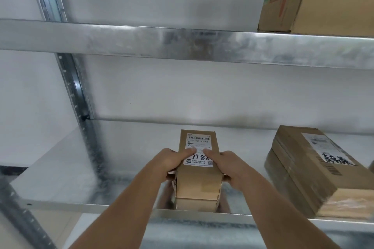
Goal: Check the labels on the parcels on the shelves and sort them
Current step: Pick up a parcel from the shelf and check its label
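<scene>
A narrow brown cardboard parcel (199, 180) sits on the lower metal shelf (66, 168), its long side pointing away from me. A white label with a barcode and handwritten digits covers its top. My left hand (172, 162) grips its left side, thumb on the label. My right hand (226, 164) grips its right side, thumb also on the label. The fingers of both hands are hidden behind the parcel's sides.
Two flat brown parcels (309, 174) lie stacked on the same shelf to the right, the top one labelled. A taped box (315, 4) stands on the upper shelf (162, 42) at the right. A steel upright (81, 95) rises at the left.
</scene>
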